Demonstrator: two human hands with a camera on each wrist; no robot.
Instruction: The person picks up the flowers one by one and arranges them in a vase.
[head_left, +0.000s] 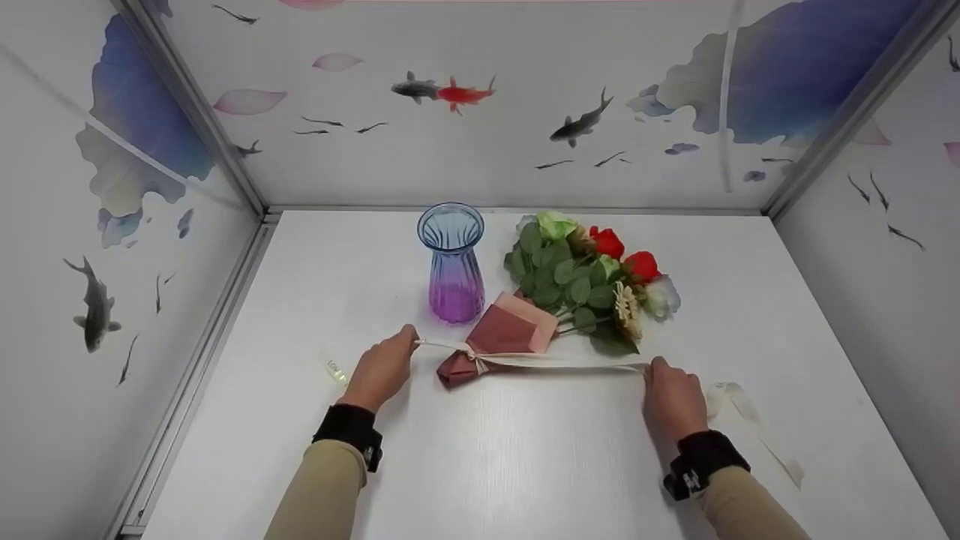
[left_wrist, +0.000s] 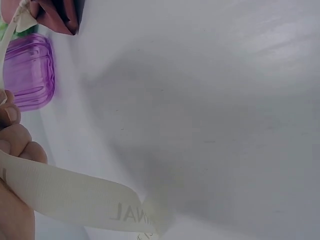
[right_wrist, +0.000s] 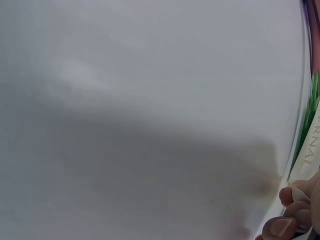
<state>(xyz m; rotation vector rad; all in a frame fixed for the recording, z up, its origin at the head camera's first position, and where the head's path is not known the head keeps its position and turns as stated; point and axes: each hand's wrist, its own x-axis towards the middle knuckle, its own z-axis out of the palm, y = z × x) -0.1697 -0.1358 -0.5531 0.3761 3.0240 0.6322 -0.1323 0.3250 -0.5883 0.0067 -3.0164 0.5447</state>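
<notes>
A cream ribbon (head_left: 555,361) is knotted round the narrow end of a dusky red paper wrap (head_left: 502,328) and stretched out to both sides. My left hand (head_left: 384,369) grips one side of it, left of the knot; in the left wrist view a loose length of the lettered ribbon (left_wrist: 75,195) trails below the fingers. On the other side my right hand (head_left: 673,397) pinches the ribbon, its tail lying on the table to the right. Artificial flowers (head_left: 577,277), red, green, cream and pale blue with green leaves, lie beyond the wrap's wide end.
A ribbed glass vase (head_left: 454,262), blue above and purple below, stands upright behind the wrap. Printed panels (head_left: 480,165) with fish and petals enclose the white table (head_left: 480,465) at the back and both sides.
</notes>
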